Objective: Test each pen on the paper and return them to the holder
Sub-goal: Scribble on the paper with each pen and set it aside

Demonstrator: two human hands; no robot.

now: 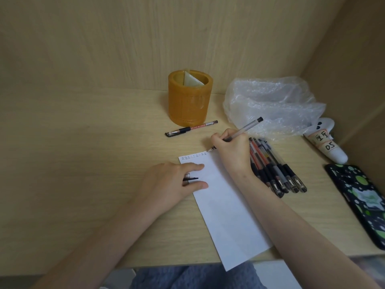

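Desk (83,142): holder (188,105) holds pale wedge (192,81) (unclear what); right fingers (218,138) clamp pen (248,127); left fingers (193,166), on paper (225,205), pinch cap (192,178).

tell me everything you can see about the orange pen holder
The pen holder is a squat, thick-walled cylinder. It is amber-orange and slightly translucent, like resin or waxy plastic, with faint relief on its front. It stands upright on the desk, towards the back. A pale divider splits its opening, and no pens show inside. A capped pen lies on the desk just in front of its base; whether they touch is unclear.
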